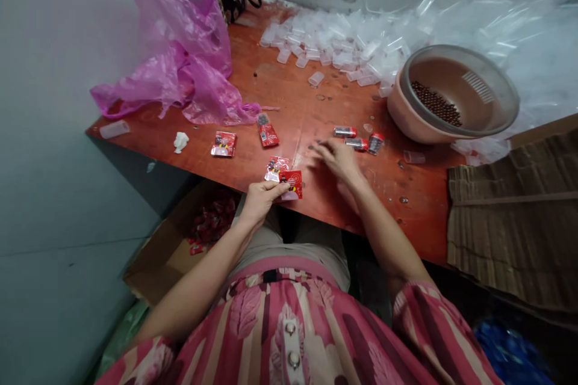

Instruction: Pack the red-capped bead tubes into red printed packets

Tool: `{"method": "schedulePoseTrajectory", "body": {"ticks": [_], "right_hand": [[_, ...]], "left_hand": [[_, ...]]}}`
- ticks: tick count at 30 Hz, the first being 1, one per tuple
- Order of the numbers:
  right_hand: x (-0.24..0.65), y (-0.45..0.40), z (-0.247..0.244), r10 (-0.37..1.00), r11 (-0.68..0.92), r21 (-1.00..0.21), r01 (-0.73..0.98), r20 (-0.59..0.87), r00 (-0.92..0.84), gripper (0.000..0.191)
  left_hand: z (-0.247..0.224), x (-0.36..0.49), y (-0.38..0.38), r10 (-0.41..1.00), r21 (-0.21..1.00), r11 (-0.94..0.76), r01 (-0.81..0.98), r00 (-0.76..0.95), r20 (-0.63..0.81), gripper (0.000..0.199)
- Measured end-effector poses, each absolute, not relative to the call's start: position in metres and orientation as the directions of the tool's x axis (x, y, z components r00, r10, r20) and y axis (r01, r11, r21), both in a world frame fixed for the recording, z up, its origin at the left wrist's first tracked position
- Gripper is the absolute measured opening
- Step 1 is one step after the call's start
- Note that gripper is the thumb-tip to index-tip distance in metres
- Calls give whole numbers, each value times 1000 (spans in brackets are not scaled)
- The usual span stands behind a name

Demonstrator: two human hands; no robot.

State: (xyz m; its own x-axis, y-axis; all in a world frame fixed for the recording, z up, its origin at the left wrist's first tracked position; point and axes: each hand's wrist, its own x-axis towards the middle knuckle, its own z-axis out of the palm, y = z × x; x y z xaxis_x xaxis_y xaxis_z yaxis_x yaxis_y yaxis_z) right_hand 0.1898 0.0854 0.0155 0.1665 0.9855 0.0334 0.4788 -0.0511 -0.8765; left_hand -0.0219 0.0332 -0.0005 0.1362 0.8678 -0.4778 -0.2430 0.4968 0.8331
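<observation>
My left hand [261,203] pinches a small red printed packet [293,184] between thumb and fingers at the table's front edge. Another red packet [276,167] lies partly under it. My right hand [336,159] is over the table, a little blurred, its fingers apart with nothing visible in them. Just beyond it lie three small clear tubes with red ends [356,144], filled with dark pieces. Further left rest a flat red packet [223,144] and a red packet with a clear tube of dark balls [267,130].
A bowl [397,99] of dark brown balls stands at right, before a heap of clear plastic tubes [352,48]. Pink plastic bags [194,42] lie at left. Stacked cardboard [515,216] sits at the right edge. Below the table, a carton [167,258] holds red packets.
</observation>
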Motion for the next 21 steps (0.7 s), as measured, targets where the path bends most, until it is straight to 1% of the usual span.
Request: {"method": "schedulePoseTrajectory", "body": {"ticks": [1, 2, 3, 5, 7, 9, 11, 13, 14, 17, 20, 21], "right_hand": [[201, 96, 18, 940, -121, -814, 568, 89, 328, 21], [211, 106, 20, 879, -197, -764, 614, 139, 455, 28], [219, 115, 21, 826, -254, -733, 631, 175, 536, 36], [230, 132, 19, 782, -304, -711, 633, 193, 592, 48], [232, 145, 14, 795, -302, -711, 635, 180, 579, 55], [227, 152, 9, 823, -273, -715, 644, 173, 541, 54], [220, 155, 5, 867, -214, -727, 652, 166, 469, 41], [214, 154, 2, 914, -135, -746, 653, 161, 372, 22], [212, 152, 1, 932, -94, -756, 648, 161, 324, 18], [208, 140, -3, 954, -11, -786, 618, 178, 242, 29], [203, 116, -8, 940, -24, -837, 547, 167, 296, 26], [199, 105, -8, 942, -22, -866, 499, 148, 299, 26]], "left_hand": [[-1, -22, 32, 871, 842, 491, -223, 146, -469, 26], [0, -22, 30, 871, 844, 491, -214, 152, -468, 27], [0, -21, 28, 867, 839, 497, -220, 152, -474, 28], [2, -21, 25, 852, 810, 522, -267, 137, -505, 29], [4, -21, 24, 834, 775, 548, -316, 137, -534, 31], [5, -22, 24, 825, 753, 559, -348, 138, -548, 30], [4, -24, 25, 818, 735, 566, -375, 144, -556, 29], [2, -26, 28, 813, 706, 564, -428, 140, -565, 29], [1, -26, 29, 811, 685, 558, -469, 130, -571, 29], [-2, -25, 32, 807, 607, 503, -616, 84, -584, 25], [-2, -24, 34, 791, 520, 459, -721, 64, -609, 22], [-2, -25, 35, 781, 493, 443, -749, 53, -622, 21]]}}
